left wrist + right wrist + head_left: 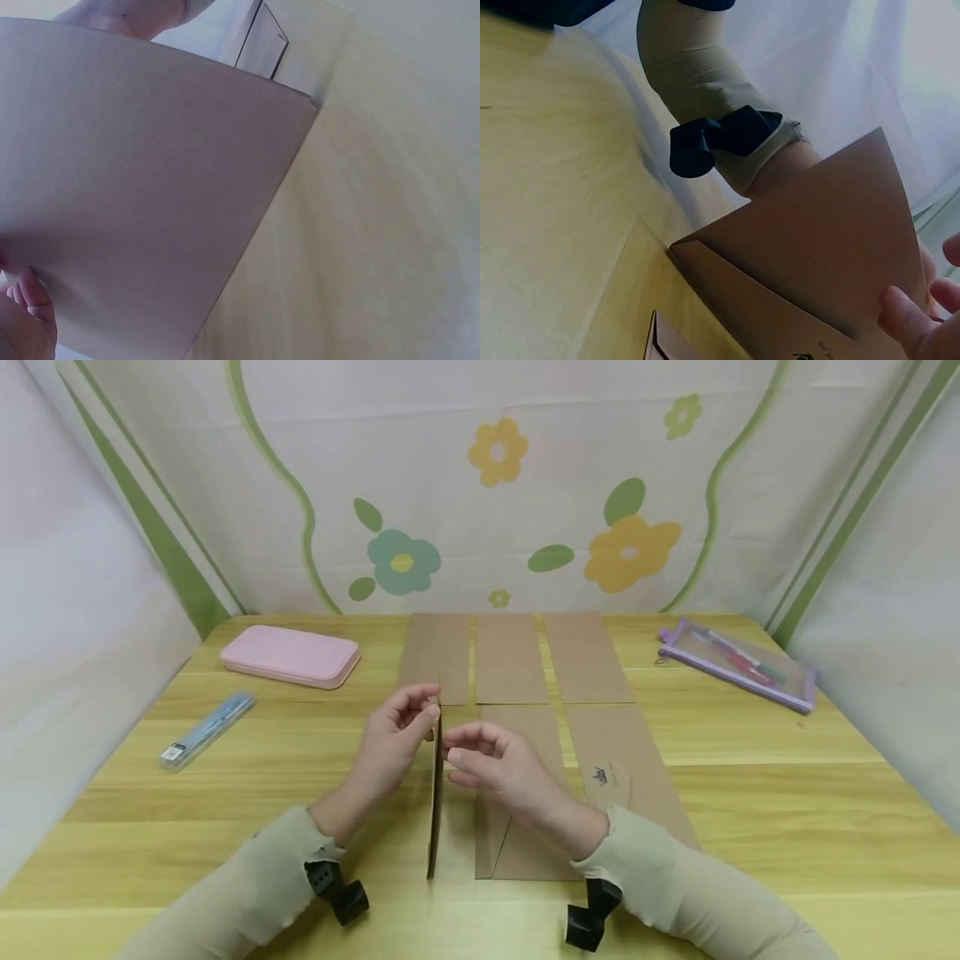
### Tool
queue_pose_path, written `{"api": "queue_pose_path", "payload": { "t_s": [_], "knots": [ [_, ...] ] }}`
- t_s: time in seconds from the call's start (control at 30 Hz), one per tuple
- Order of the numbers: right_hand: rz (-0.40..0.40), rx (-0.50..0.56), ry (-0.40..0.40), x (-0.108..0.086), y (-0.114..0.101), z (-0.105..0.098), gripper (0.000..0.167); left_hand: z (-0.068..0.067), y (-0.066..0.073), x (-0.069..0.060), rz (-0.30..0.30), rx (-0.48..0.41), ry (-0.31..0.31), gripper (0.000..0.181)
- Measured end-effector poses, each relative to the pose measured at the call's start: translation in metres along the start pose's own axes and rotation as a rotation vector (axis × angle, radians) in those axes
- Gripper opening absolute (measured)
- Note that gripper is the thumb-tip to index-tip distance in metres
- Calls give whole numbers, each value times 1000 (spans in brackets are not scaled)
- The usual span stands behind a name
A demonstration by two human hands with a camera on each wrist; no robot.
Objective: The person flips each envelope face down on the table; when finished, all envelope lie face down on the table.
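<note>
A brown kraft paper envelope [435, 802] stands on edge above the table, seen nearly edge-on in the head view. My left hand [393, 735] pinches it near its far end. The left wrist view shows its plain face [150, 165], with my left thumb at the lower left. On the other side, my right hand [506, 768] has its fingers loosely bent, fingertips at or very near the paper; contact is hard to tell. The right wrist view shows the envelope's flap side [817, 240] and my right hand [926, 311] beside it.
Flat envelopes lie in two rows: three at the back, including a middle one [512, 660], and two in front, one with a crown print [630, 752]. A pink case [288, 653] and pen box [208, 731] lie left; a purple-edged mesh pouch [738, 664] lies right.
</note>
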State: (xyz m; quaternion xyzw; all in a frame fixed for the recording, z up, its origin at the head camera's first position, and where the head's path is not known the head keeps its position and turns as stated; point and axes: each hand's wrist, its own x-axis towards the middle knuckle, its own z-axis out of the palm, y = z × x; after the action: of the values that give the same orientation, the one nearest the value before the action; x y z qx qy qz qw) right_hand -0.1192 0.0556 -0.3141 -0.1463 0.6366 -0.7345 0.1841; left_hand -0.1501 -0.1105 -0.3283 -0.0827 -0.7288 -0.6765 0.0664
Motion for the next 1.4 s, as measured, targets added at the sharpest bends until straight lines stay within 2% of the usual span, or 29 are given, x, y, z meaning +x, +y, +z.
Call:
{"api": "queue_pose_path", "payload": {
  "t_s": [0.2, 0.43, 0.67, 0.83, 0.97, 1.07, 1.13, 1.3, 1.4],
  "knots": [
    [-13, -13, 52, 4, 4, 2, 34, 10, 0, 3, -23, -17, -6, 25],
    [3, 8, 160, 5, 7, 0, 34, 20, 3, 4, -35, -6, -45, 21],
    [1, -19, 203, 2, 7, -3, 35, 23, 3, 3, -85, -33, -59, 20],
    [-2, -59, 274, 2, 8, -7, 30, 24, 1, 4, -126, -95, -86, 21],
    [8, -83, 328, 4, 11, -10, 27, 19, -1, 5, -155, -160, -105, 24],
    [14, -61, 354, 5, 13, -11, 26, 11, 0, 6, -175, -202, -73, 25],
    [10, -43, 367, 5, 14, -11, 27, 3, 2, 6, -177, -232, -20, 25],
    [-6, 11, 387, 6, 16, -10, 29, -26, 3, 6, -132, -160, 138, 22],
    [-16, 42, 398, 6, 18, -10, 29, -44, -1, 3, -151, -97, 223, 22]
  ]
}}
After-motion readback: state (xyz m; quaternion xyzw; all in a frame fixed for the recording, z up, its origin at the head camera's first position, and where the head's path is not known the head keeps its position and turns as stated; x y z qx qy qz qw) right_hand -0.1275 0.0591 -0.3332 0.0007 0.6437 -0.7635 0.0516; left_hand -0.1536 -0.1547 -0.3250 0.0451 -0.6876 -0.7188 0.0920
